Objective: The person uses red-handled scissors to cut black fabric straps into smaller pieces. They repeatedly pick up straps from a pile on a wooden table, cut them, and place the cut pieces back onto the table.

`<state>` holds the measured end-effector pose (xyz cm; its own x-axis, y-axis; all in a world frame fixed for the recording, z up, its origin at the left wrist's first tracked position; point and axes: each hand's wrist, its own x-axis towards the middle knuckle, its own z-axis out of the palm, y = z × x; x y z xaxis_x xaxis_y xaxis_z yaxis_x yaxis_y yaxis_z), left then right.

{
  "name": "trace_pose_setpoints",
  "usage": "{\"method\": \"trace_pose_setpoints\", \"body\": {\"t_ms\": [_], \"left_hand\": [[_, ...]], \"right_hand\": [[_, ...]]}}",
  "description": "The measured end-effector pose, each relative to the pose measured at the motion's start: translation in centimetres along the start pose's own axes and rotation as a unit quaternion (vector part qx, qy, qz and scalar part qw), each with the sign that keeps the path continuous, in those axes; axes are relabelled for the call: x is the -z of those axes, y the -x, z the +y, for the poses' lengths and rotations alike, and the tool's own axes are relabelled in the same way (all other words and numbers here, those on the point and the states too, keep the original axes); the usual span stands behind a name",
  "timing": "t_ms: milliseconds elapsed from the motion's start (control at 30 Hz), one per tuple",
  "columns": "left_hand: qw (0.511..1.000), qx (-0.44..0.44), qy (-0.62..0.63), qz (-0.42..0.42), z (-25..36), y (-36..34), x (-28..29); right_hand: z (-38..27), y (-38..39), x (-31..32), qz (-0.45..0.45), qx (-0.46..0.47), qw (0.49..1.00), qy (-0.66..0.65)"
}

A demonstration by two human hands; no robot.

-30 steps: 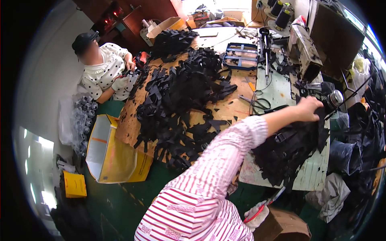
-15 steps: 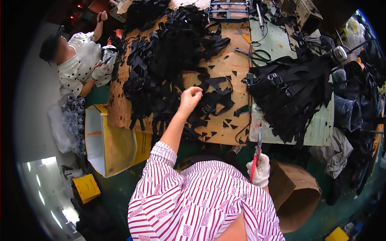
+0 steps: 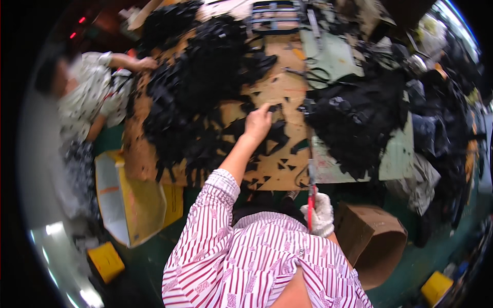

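Over the wooden board, my bare left hand (image 3: 258, 123) has its fingers closed, their tips against small black strap scraps. What the fingers hold, if anything, is too blurred to make out. A large heap of black webbing straps (image 3: 190, 92) lies just left of that hand. By the table's front edge, my right hand (image 3: 322, 215), in a white glove, grips red-handled scissors (image 3: 311, 200), blades pointing away from me. On the pale green board to the right is a second pile of black straps (image 3: 354, 123) with buckles.
Another pair of scissors (image 3: 313, 75) lies at mid-table, with a blue rack (image 3: 275, 18) farther back. A person (image 3: 92, 97) reaches toward the heap from the left. Below the table edge stand a yellow-sided open bag (image 3: 131, 205) and a cardboard box (image 3: 372, 241).
My left hand has moved right across the board, toward the small scraps. The view has shifted a little, and the other person's raised arm has come down to the heap.
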<state>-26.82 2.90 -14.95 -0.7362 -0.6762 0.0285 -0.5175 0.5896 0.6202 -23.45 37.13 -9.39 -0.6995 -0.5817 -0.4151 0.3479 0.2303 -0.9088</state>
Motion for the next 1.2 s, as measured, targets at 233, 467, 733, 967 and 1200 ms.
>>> {"method": "trace_pose_setpoints", "body": {"t_ms": [233, 467, 733, 967, 1200], "left_hand": [[0.981, 0.137, -0.106, -0.083, -1.7, -4.7, -2.2], [0.981, 0.166, 0.021, -0.101, 1.4, -2.5, 1.1], [0.792, 0.126, 0.594, -0.06, 5.1, 4.6, 4.7], [0.711, 0.224, 0.652, -0.139, 4.0, 8.9, 5.2], [0.803, 0.221, 0.542, -0.113, 5.8, 11.6, 5.2]], "right_hand": [[-1.2, -0.2, 0.4, -0.017, 0.021, 0.989, 0.144], [-3.8, -0.5, 0.8, 0.02, 0.047, 0.991, 0.127], [-4.7, -1.4, 0.6, -0.024, 0.075, 0.983, 0.169], [-3.7, -1.9, 0.0, -0.077, 0.048, 0.98, 0.179], [-5.1, -2.4, -1.0, -0.124, 0.033, 0.957, 0.262]]}}
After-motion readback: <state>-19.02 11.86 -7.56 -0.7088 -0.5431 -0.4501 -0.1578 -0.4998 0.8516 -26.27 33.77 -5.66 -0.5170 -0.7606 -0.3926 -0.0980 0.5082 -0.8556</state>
